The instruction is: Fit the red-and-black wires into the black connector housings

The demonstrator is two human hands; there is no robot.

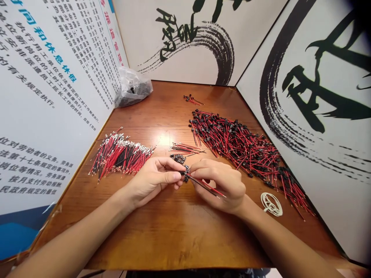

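Over the middle of the table my left hand pinches a small black connector between thumb and forefinger. My right hand is closed on the red and black wires that run out of this connector, their bare ends pointing down to the right. The two hands nearly meet at the connector, and my fingers partly cover it. Just behind them lies a small pile of black connector housings, partly hidden. Beyond that is a small bundle of loose red and black wires.
At left lies a heap of red and black wires with white-tipped ends. A large heap of wired black connectors stretches along the right wall, with a few more at the back. A plastic bag stands back left; a white coiled cord lies right.
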